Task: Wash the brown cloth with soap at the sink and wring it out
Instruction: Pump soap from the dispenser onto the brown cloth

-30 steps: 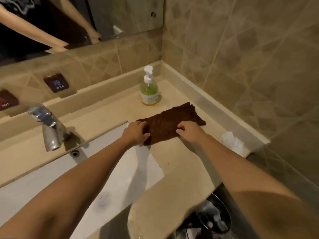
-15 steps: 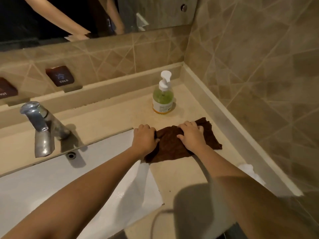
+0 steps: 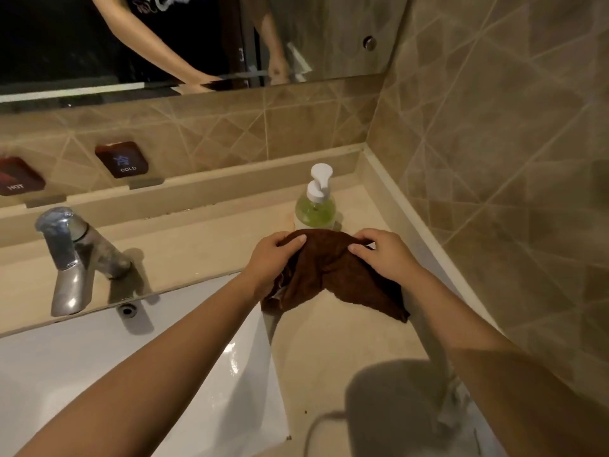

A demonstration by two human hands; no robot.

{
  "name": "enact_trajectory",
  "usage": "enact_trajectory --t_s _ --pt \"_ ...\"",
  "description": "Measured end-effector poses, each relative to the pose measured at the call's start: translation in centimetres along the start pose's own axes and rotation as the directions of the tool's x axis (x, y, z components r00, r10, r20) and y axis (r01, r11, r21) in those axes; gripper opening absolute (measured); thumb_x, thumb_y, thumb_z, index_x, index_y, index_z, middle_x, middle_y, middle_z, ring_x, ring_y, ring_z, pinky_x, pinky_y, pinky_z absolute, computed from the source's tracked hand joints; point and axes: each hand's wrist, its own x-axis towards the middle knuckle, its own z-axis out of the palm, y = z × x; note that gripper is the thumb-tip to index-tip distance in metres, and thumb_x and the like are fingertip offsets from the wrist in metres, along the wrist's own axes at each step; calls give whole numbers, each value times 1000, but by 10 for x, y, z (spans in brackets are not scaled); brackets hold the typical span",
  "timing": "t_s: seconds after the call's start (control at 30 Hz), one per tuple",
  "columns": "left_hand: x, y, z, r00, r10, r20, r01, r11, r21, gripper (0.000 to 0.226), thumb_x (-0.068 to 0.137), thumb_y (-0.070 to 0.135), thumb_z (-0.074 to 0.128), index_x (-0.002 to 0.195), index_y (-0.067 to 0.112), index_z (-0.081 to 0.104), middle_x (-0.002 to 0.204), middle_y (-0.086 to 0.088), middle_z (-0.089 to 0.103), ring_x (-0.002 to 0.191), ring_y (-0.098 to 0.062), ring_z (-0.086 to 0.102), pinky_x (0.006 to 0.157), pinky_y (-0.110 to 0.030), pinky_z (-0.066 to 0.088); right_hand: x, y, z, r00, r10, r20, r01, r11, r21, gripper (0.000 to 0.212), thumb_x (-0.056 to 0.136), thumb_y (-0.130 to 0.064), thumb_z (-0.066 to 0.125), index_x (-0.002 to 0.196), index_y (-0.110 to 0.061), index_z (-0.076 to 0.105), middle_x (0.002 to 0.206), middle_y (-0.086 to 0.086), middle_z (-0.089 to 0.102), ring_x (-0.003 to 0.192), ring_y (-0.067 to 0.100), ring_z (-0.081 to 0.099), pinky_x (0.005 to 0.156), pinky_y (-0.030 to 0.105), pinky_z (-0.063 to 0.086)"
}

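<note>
The brown cloth (image 3: 333,275) hangs bunched above the beige counter, lifted off it, its lower corners drooping down. My left hand (image 3: 273,258) grips its left top edge and my right hand (image 3: 382,252) grips its right top edge. Just behind the cloth stands a soap pump bottle (image 3: 315,206) with green liquid and a white pump head. The white sink basin (image 3: 99,374) lies to the lower left, with a chrome tap (image 3: 69,258) at its back edge. No water runs from the tap.
The beige counter (image 3: 329,357) ends at a tiled wall on the right. HOT (image 3: 16,179) and COLD (image 3: 122,159) plaques sit on the back wall under a mirror (image 3: 164,37). A round overflow hole (image 3: 127,310) sits below the tap.
Both hands have gathered the cloth, which lay flat on the counter, and lifted it up in front of the soap bottle. The view has shifted right and closer.
</note>
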Motion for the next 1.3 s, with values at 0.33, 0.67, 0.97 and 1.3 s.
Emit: enact_trajectory --t_s 0.33,0.67,0.97,1.3 --pt "9 31 24 954 -233 190 300 786 -540 31 97 18 49 121 1 58 115 -21 65 100 -29 65 72 -36 57 95 -92 -34 994 -97 -41 102 985 139 39 97 -37 36 111 -10 60 106 1 64 100 19 57 85 29 42" --pt "27 48 18 943 -197 269 326 713 -621 27 98 22 45 97 4 65 76 -10 75 69 -18 72 61 -28 58 148 -100 -1 972 -1 237 -19 997 80 54 97 -34 29 72 -8 69 82 10 71 88 29 64 89 42 50" --pt "31 48 23 938 -190 290 339 686 -644 25 98 20 44 92 5 63 69 -9 74 62 -17 72 59 -28 56 152 -88 5 980 24 196 -59 983 173 60 97 -32 27 56 -11 64 56 1 68 68 22 63 69 29 46" --pt "35 38 20 934 -138 329 336 651 -681 25 98 19 43 100 5 64 81 -11 75 72 -20 73 67 -30 59 156 -81 10 986 12 167 -45 979 198 59 97 -29 28 51 -9 61 48 -1 64 65 15 59 73 28 43"
